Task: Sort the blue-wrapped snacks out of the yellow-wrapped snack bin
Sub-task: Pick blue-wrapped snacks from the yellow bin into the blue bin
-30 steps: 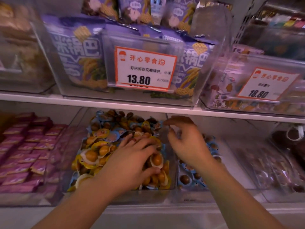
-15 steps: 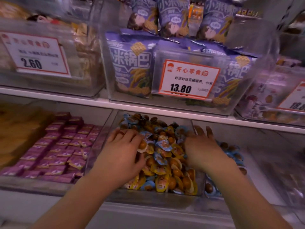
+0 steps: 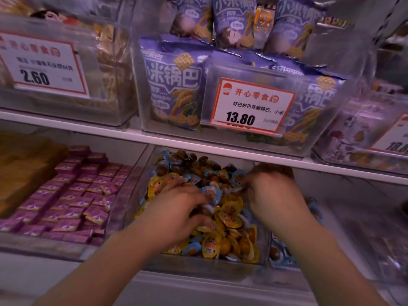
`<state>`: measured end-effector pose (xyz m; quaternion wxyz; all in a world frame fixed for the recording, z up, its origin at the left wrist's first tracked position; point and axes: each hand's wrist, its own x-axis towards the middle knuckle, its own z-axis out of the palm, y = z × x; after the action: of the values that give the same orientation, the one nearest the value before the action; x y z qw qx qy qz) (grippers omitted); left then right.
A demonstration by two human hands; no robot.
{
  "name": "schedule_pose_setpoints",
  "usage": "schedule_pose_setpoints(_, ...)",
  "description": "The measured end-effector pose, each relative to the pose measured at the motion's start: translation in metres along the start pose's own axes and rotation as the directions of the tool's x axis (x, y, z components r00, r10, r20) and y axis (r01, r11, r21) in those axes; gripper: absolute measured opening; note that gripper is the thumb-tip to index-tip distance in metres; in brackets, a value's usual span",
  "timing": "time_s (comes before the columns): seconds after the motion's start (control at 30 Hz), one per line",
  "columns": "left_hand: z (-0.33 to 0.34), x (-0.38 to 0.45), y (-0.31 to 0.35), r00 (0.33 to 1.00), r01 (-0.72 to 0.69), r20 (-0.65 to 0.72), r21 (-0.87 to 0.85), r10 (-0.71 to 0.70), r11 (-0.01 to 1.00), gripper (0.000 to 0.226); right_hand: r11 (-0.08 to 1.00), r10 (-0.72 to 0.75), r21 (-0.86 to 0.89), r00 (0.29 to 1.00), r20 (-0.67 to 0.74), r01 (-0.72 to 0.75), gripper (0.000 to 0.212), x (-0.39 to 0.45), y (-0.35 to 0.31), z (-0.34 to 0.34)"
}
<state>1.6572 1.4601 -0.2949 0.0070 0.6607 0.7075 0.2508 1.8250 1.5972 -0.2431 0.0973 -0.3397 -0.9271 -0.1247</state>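
Note:
A clear bin (image 3: 262, 244) on the lower shelf holds a heap of yellow-wrapped snacks (image 3: 231, 209) with blue-wrapped snacks (image 3: 213, 193) mixed in. My left hand (image 3: 176, 208) lies on the left of the heap, its fingers and thumb curled round a snack. My right hand (image 3: 271, 191) is at the heap's back right, blurred. Its fingers are curled down on a blue wrapper by its fingertips. Right of the bin, partly hidden by my right forearm, a neighbouring bin (image 3: 278, 256) holds blue-wrapped snacks.
Pink packets (image 3: 72, 195) fill the bin to the left. The white shelf edge (image 3: 220, 149) hangs just above the heap. It carries clear bins of purple bags (image 3: 172, 85) and a 13.80 price tag (image 3: 251, 104). A bin tagged 2.60 (image 3: 44, 65) stands at upper left.
My right hand reached from the neighbouring bin into the heap, and its fingers have curled from flat. My left hand shifted back and left, and the view moved closer.

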Motion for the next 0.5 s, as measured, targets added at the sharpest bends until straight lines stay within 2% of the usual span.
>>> schedule_pose_setpoints(0.07,-0.004,-0.003,-0.001,0.988,0.057,-0.139,-0.122,-0.074,0.991,0.021,0.999,-0.046,0.004,0.998,-0.035,0.046,0.016,0.005,-0.014,0.002)
schedule_pose_setpoints(0.13,-0.008,-0.006,-0.003,0.938,0.14,-0.283,-0.224,-0.201,0.965,0.017,0.995,-0.091,0.045,0.995,-0.027,0.093,0.017,0.011,-0.029,0.01)
schedule_pose_setpoints(0.2,-0.009,-0.007,-0.008,0.889,0.185,-0.362,-0.28,-0.282,0.942,0.012,0.976,-0.144,0.175,0.985,0.092,0.127,0.036,0.014,-0.042,0.024)
schedule_pose_setpoints(0.27,-0.008,-0.007,-0.012,0.864,0.209,-0.406,-0.249,-0.298,0.946,0.014,0.95,-0.186,0.292,0.952,0.242,0.111,0.062,0.014,-0.049,0.036)
schedule_pose_setpoints(0.3,-0.007,-0.005,-0.014,0.861,0.215,-0.418,-0.218,-0.291,0.952,0.016,0.948,-0.198,0.3,0.94,0.278,0.111,0.068,0.014,-0.049,0.039)
schedule_pose_setpoints(0.37,-0.005,-0.001,-0.015,0.875,0.227,-0.408,-0.126,-0.259,0.966,0.024,0.947,-0.22,0.295,0.929,0.297,0.129,0.063,0.014,-0.048,0.039)
schedule_pose_setpoints(0.5,-0.002,0.016,-0.021,0.917,0.291,-0.308,0.082,-0.253,0.953,0.024,0.934,-0.254,0.322,0.923,0.289,0.156,0.043,0.013,-0.041,0.034)
